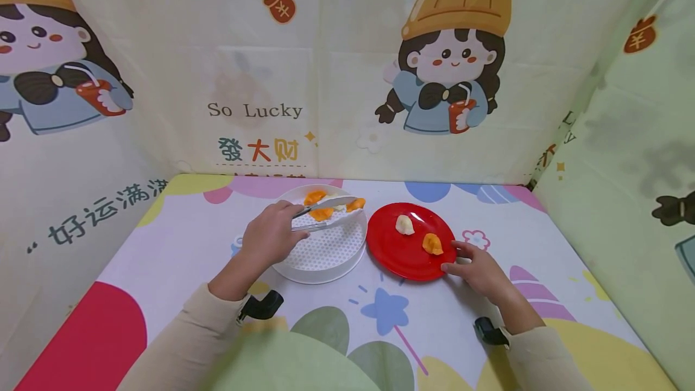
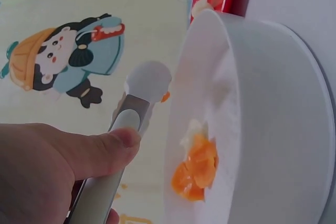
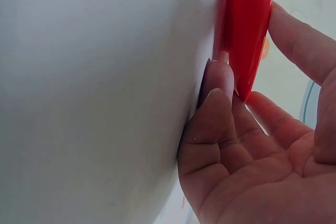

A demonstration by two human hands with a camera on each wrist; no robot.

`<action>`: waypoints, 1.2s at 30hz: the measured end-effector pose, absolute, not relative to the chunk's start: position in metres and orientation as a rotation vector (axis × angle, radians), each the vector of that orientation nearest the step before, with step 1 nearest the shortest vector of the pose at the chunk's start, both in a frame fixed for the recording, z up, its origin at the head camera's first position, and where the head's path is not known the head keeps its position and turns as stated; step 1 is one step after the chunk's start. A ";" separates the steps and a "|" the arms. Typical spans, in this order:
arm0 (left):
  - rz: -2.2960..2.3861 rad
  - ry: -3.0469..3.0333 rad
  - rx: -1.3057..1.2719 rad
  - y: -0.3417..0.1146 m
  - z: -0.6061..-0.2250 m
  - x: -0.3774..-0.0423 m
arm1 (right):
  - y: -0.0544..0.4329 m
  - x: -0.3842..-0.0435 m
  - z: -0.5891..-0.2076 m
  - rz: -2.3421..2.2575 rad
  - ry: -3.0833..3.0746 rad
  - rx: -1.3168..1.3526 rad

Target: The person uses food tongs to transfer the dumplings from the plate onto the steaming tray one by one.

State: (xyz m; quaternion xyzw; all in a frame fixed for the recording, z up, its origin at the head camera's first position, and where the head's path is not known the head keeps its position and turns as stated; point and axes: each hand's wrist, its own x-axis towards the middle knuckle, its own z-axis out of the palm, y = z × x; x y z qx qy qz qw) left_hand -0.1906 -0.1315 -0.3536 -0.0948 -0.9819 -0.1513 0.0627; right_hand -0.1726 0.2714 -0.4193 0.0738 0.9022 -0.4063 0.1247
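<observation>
While between left fingers [image 1: 285, 209], tongs [image 1: 328, 204] above basket [image 1: 326, 250].

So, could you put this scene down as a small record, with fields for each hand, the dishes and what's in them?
Left hand: grips tongs
At the tongs' tips: an orange lump
White container: round, with small holes in its base
Inside container: orange pieces, plus something whitish
Red plate: beside the container
On plate: one white piece, one orange piece
Right hand: holds the plate's edge
Tabletop: printed with colourful shapes
</observation>
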 end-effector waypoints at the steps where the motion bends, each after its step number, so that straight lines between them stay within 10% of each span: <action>1: -0.454 -2.972 -0.282 -0.132 -0.354 -0.191 | 0.272 -0.173 -0.419 -1.183 2.629 0.217; 36: -0.406 -3.080 -0.183 -0.134 -0.375 -0.206 | 0.271 -0.173 -0.419 -1.187 2.618 0.244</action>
